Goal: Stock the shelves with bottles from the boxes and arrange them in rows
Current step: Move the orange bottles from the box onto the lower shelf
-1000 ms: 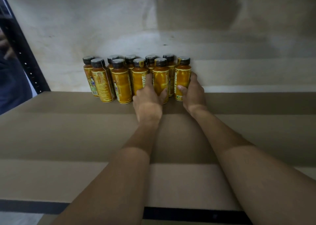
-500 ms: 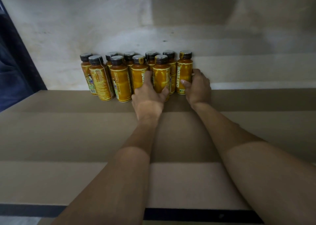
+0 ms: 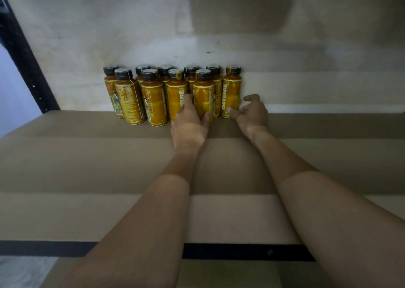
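While both hands worked at the right end of the bottles (image 3: 153,97), which stood in two rows at the far edge of the shelf (image 3: 87,156) against the wall (image 3: 131,35), my left hand (image 3: 189,125) had its fingers (image 3: 188,100) wrapped round the last near-row bottle (image 3: 202,90). Right hand (image 3: 252,114): loosely spread, holding nothing, thumb just beside the end bottle (image 3: 232,88); contact unclear. Risk: rows packed tight, bottles tall and narrow. A sideways shove from my left could topple neighbours; the end bottle had nothing bracing its right side.
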